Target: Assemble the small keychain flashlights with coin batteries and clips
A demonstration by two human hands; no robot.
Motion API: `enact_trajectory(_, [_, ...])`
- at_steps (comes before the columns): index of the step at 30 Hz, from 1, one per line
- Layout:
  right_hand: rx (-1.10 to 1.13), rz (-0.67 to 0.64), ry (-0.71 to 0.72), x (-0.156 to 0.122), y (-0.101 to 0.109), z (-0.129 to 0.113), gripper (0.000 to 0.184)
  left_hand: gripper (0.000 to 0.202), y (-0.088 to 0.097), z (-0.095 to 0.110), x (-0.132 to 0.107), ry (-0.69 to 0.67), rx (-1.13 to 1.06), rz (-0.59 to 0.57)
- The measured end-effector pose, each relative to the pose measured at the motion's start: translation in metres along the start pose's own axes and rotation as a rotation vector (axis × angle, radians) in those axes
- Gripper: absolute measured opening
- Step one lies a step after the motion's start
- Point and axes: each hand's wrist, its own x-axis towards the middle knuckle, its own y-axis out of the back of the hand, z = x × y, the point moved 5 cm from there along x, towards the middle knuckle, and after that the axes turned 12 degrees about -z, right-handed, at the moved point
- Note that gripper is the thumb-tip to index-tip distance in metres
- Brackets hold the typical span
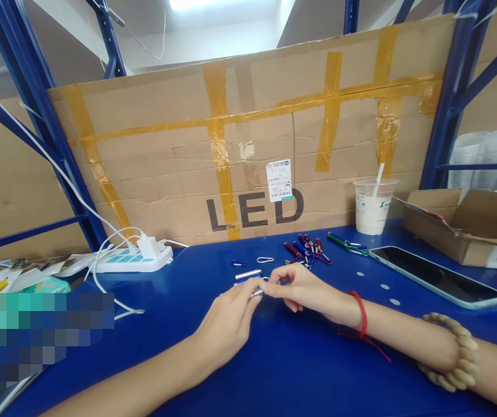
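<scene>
Above the middle of the table, my left hand [230, 315] is closed around a small silver metal tube [256, 292], mostly covered by the fingers. At the tube's far end the fingertips of my right hand [298, 285] are pinched, seemingly on a thin silver loop [266, 279]; its exact kind is hidden. Just beyond my left fingers lie another silver tube [248, 274] and a blue tube [240, 282], partly covered. Farther back are a blue carabiner [238, 263] and a silver carabiner [265, 260], lying loose.
Several red and blue tubes with carabiners [307, 249] lie behind my right hand, with green ones [339, 239] beside them. A phone [437, 277], small pale discs [384, 286], a drink cup [372, 208] and an open cardboard box [443, 231] stand right. A power strip [133, 259] is left.
</scene>
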Motion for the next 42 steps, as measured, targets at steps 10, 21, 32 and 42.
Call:
enact_trajectory(10, [-0.280, 0.239, 0.139, 0.003, 0.012, -0.003, 0.042, 0.027, -0.004, -0.019, 0.008, 0.081, -0.259, 0.005])
enact_trajectory(21, [-0.416, 0.111, 0.443, 0.001, 0.018, -0.014, 0.030, 0.028, -0.005, -0.015, 0.009, 0.064, -0.323, -0.056])
enact_trajectory(32, [-0.900, 0.097, 0.649, -0.012, 0.012, -0.028, 0.022, 0.025, -0.008, -0.013, 0.009, -0.001, -0.224, -0.115])
enact_trajectory(42, [-0.842, 0.131, 0.670, -0.017, 0.006, -0.030, 0.021, 0.022, -0.007, -0.007, 0.002, -0.013, -0.084, -0.081])
